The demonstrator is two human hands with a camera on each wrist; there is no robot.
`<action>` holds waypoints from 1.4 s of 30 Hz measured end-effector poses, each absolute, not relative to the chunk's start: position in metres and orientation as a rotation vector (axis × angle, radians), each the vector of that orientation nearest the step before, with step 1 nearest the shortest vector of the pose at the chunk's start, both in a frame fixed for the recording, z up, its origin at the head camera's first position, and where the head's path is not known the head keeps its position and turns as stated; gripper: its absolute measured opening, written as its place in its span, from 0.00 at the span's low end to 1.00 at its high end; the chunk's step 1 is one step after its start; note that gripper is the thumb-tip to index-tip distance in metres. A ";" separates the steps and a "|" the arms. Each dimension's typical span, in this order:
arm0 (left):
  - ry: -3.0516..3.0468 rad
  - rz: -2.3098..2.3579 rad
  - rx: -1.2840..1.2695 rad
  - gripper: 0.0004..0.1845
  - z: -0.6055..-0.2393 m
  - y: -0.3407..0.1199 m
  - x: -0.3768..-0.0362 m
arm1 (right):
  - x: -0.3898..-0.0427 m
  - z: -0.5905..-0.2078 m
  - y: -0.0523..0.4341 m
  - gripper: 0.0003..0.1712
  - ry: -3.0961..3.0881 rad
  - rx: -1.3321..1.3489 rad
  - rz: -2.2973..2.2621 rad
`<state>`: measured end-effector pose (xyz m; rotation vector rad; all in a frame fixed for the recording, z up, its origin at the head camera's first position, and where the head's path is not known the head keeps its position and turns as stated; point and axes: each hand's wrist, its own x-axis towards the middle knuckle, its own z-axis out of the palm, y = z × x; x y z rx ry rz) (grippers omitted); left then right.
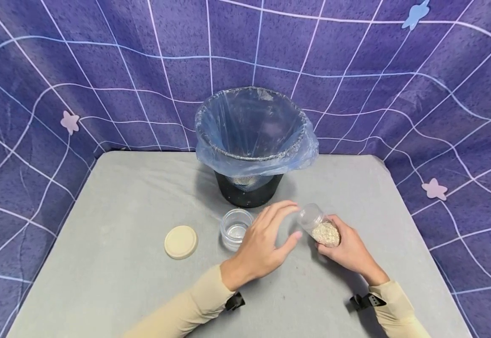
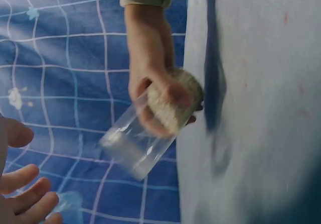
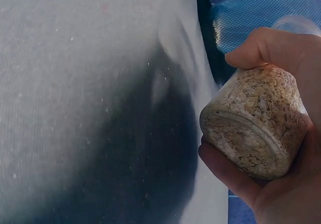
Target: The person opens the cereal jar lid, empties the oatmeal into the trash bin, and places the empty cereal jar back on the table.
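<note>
Open tabletop (image 1: 114, 263) left; bin (image 1: 251, 141), empty jar (image 1: 235, 228) centre.

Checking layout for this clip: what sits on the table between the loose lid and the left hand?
In the head view, an empty glass jar stands between the lid and the left hand, close beside the hand's fingers; whether they touch is unclear.

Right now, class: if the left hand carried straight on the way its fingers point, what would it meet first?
Most likely the tilted jar of oats held by the right hand; the left hand has its fingertips just short of the jar's clear end, though depth is uncertain.
</note>
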<state>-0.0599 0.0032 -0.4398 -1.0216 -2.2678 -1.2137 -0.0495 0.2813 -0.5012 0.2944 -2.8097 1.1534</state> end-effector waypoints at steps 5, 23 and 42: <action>-2.357 -1.254 -0.988 0.26 -0.453 0.028 -0.068 | -0.048 -0.501 0.279 0.36 -2.811 0.316 1.157; -2.234 -1.448 -1.088 0.17 -0.479 0.062 -0.092 | -0.043 -0.491 0.268 0.36 -2.790 0.450 1.237; -1.854 -1.644 -1.139 0.03 -0.477 0.069 -0.098 | -0.038 -0.478 0.261 0.39 -2.768 0.522 1.308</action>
